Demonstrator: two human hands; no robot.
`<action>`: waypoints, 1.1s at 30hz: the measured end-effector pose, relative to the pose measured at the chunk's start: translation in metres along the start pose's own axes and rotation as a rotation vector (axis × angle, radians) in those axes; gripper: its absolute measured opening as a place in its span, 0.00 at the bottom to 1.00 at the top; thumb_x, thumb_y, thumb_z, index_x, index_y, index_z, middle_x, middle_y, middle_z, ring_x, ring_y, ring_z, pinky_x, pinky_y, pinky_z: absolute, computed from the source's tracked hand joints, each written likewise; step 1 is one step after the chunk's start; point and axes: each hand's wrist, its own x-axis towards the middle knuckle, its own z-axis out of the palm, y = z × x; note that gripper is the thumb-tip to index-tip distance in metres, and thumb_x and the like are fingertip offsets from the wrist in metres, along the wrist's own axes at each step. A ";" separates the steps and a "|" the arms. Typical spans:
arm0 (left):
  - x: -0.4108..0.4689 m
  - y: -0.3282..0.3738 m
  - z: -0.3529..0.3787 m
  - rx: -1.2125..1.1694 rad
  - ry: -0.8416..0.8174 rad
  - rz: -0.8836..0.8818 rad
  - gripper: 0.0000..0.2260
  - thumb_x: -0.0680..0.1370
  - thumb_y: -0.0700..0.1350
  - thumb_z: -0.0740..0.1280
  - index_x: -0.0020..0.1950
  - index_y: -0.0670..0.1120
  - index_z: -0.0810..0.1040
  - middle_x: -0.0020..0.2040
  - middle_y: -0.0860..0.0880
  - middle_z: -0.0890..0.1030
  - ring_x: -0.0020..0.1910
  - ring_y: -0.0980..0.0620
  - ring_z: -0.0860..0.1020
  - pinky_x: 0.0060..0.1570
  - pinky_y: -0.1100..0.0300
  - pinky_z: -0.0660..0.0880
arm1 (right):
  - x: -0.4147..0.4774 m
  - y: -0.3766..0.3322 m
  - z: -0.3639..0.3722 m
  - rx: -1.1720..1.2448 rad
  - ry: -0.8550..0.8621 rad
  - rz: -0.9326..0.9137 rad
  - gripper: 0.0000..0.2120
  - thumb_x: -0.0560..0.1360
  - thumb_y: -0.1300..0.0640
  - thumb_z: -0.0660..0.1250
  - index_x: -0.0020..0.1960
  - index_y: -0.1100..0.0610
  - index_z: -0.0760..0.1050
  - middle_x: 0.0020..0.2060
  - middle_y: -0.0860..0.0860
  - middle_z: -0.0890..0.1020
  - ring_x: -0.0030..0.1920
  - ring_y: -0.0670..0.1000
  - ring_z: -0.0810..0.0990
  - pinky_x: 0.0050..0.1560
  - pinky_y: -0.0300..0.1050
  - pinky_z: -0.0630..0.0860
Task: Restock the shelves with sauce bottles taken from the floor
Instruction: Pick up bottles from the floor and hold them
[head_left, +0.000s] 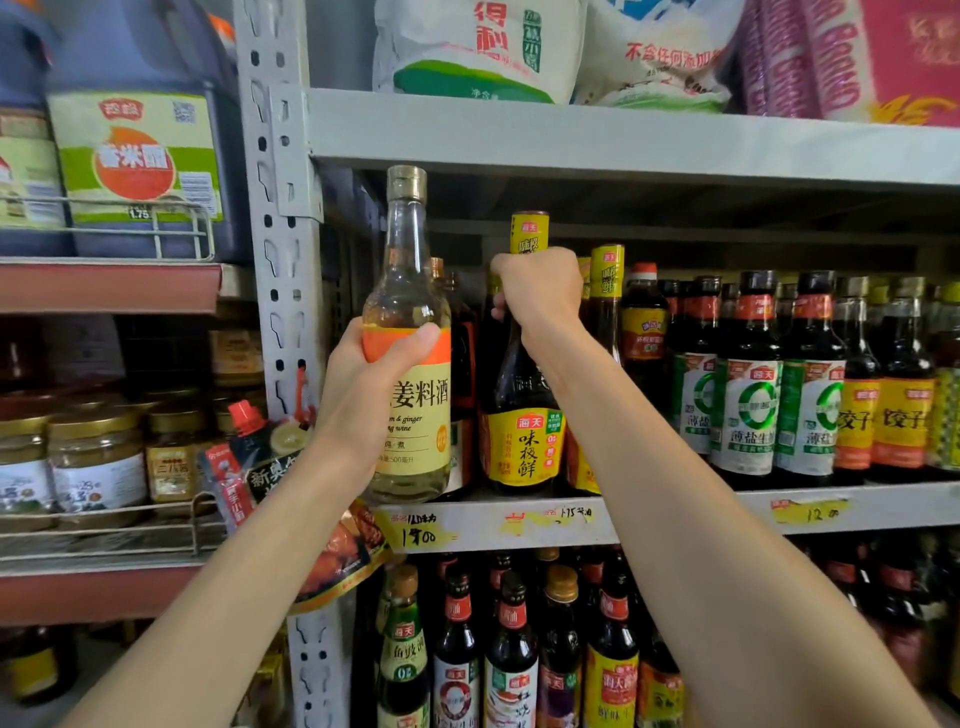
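Observation:
My left hand (363, 395) grips a clear cooking wine bottle (410, 291) with a gold cap and a pale yellow and orange label, held upright at the left end of the middle shelf (675, 514), its base about level with the shelf edge. My right hand (540, 296) is closed around the neck of a dark sauce bottle (522, 447) with a yellow label and yellow cap sleeve, which stands on that shelf just right of the clear bottle.
Dark sauce bottles (753, 384) fill the middle shelf to the right and the shelf below (514, 649). Flour and rice bags (478, 47) lie on the top shelf. A grey perforated post (283, 312) stands at left, with jars (98, 462) and large jugs (140, 150) beyond it.

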 end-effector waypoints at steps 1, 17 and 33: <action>0.000 0.000 0.000 0.000 0.000 0.001 0.20 0.66 0.59 0.73 0.54 0.54 0.77 0.49 0.49 0.85 0.46 0.51 0.85 0.40 0.58 0.79 | 0.002 0.001 0.002 -0.022 0.000 -0.002 0.07 0.73 0.54 0.72 0.44 0.56 0.76 0.31 0.50 0.82 0.24 0.44 0.81 0.32 0.40 0.80; -0.016 -0.015 0.003 -0.048 -0.033 -0.040 0.22 0.66 0.58 0.74 0.57 0.53 0.77 0.49 0.49 0.85 0.47 0.50 0.85 0.41 0.57 0.80 | 0.012 0.028 0.004 -0.069 -0.036 0.063 0.09 0.76 0.55 0.72 0.51 0.60 0.80 0.34 0.51 0.84 0.32 0.47 0.84 0.41 0.45 0.84; -0.057 -0.041 -0.002 -0.080 -0.024 -0.148 0.23 0.62 0.60 0.74 0.55 0.54 0.79 0.49 0.47 0.85 0.48 0.47 0.84 0.46 0.50 0.79 | -0.015 0.051 0.002 -0.159 0.087 -0.331 0.33 0.76 0.59 0.72 0.76 0.58 0.60 0.67 0.53 0.74 0.64 0.50 0.76 0.57 0.37 0.70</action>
